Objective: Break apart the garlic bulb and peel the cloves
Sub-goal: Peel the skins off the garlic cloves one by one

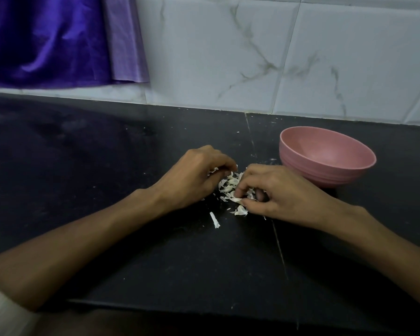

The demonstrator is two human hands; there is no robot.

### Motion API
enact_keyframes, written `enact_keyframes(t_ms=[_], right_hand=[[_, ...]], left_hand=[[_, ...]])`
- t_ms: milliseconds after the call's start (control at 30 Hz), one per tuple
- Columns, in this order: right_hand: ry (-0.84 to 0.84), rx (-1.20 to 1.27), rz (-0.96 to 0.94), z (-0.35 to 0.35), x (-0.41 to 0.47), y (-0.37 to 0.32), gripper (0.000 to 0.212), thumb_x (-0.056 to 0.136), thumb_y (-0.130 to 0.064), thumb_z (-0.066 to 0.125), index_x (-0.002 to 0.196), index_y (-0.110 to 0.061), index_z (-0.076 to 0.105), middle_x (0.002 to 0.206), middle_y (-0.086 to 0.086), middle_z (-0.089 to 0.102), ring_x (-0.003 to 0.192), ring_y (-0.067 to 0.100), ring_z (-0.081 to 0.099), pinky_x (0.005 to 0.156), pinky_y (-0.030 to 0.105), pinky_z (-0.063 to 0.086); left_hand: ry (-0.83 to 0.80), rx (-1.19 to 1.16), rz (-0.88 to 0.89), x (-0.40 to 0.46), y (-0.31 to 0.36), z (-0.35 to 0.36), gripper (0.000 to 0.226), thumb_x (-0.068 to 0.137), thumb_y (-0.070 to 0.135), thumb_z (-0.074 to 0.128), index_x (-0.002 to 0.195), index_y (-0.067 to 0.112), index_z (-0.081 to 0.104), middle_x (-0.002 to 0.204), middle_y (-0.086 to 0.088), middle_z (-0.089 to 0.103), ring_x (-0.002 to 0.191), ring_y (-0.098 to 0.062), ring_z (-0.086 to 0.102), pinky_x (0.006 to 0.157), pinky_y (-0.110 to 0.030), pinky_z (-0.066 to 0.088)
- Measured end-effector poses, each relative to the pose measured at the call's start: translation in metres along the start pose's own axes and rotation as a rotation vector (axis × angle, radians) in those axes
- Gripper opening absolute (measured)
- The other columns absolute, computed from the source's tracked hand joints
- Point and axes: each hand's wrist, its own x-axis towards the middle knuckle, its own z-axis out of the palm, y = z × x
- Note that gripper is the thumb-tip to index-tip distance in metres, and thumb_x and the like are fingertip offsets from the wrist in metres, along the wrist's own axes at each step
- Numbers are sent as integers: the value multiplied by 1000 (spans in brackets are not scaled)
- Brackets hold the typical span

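Note:
A small heap of white garlic skins and pieces (229, 187) lies on the black counter (155, 251) between my two hands. My left hand (192, 177) rests at the heap's left edge with its fingers curled down into the scraps. My right hand (277, 192) sits on the heap's right side, its thumb and fingertips pinching pale skins at the near edge. Whether a whole clove lies under either hand is hidden. One long strip of skin (214, 219) lies apart, nearer to me.
A pink bowl (325, 157) stands on the counter just right of and behind my right hand; nothing shows inside it. A marbled tile wall (277, 57) backs the counter, with purple cloth (46, 40) hanging at the upper left.

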Motion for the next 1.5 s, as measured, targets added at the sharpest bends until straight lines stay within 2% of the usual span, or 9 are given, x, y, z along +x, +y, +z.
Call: enact_keyframes(t_ms=[300,467,567,633,833,933,1233,1367,1500], right_hand=[[115,26,32,8,-3,4,11,87,-26,66,97,-23,67,87,-21,47,70,-8,53,59,12,32],[314,370,156,-1,-5,7,4,84,-17,73,87,-15,72,81,-9,62,52,9,57,52,16,42],[288,599,249,-3,-7,4,5,88,-15,70,91,-11,70,59,-2,62,38,4,51,38,17,40],[247,699,270,-2,-7,2,7,89,-13,69,94,-8,69,58,9,62,36,2,51,35,14,36],[197,920,277,1,-7,2,15,89,-13,67,98,-2,69,66,1,68,52,11,62,42,26,52],[256,961,264,-1,-6,2,14,87,-9,68,98,-1,69,78,13,71,57,17,65,45,28,55],[516,940,245,-1,-6,5,6,86,0,68,91,-2,71,71,6,69,56,11,64,48,26,56],[441,964,268,1,-5,5,24,89,9,61,104,-8,71,95,12,72,72,17,70,56,30,60],[368,949,246,6,-6,2,22,85,2,69,103,-9,73,86,11,73,72,24,70,59,31,61]], left_hand=[[16,-108,-86,-1,7,-1,16,89,20,66,103,16,73,90,11,67,84,-5,60,75,-28,51],[-22,-281,-161,-1,15,-5,21,82,32,75,101,22,74,92,9,72,83,-5,66,76,-31,55],[-6,-301,-162,-1,15,-3,24,76,27,80,99,28,74,89,7,73,80,-10,68,74,-38,57],[21,-321,-180,-3,13,-3,21,75,28,79,95,25,75,88,5,72,73,-14,69,68,-35,58],[70,-257,-133,-3,15,-1,14,79,24,76,91,16,76,79,7,71,66,-6,67,58,-20,53],[97,-219,-132,-2,15,-1,10,80,17,78,89,15,76,72,16,67,63,4,62,58,-9,45],[131,-230,-176,-2,17,-3,11,79,20,78,88,14,76,73,14,68,61,6,61,57,-7,43],[138,-238,-189,-2,19,-2,13,78,20,78,88,12,76,71,14,67,59,6,61,57,-6,42],[138,-237,-188,-3,19,-1,10,79,17,78,88,13,76,69,16,65,56,6,59,54,-6,41]])
